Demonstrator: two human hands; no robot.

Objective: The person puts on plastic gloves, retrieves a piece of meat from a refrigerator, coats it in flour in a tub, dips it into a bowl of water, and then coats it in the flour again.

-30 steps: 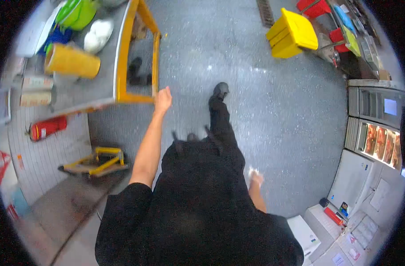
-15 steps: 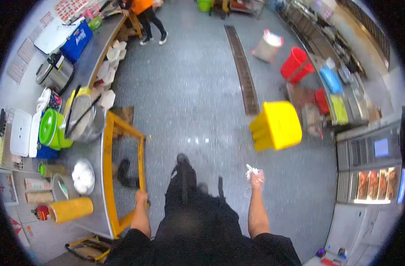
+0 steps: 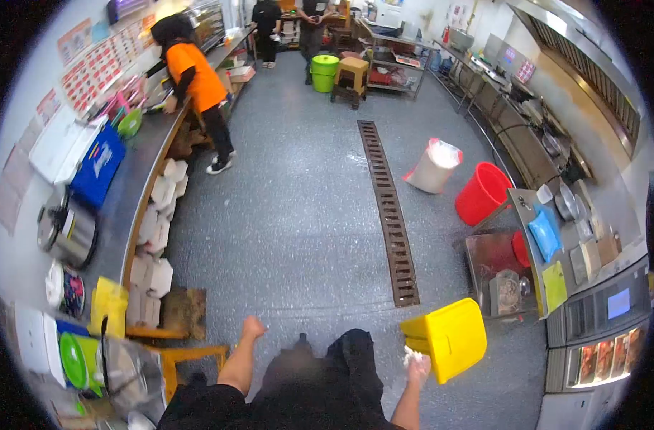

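My left hand hangs over the floor with its fingers curled in, and no object shows in it. Below it and to the left is the yellow frame of a stand, apart from the hand. Wrapped in a clear plastic glove, my right hand is closed on a crumpled white thing, perhaps plastic or tissue. A yellow bin stands just right of that hand; I cannot tell whether they touch.
Along the left runs a metal counter with a blue cooler and a steel cooker. A person in orange leans over it. A floor drain, white sack and red bin lie ahead.
I have moved forward and my view has tilted up. My left hand has come away from the yellow frame. My right hand, still with the white thing, is now beside the yellow bin.
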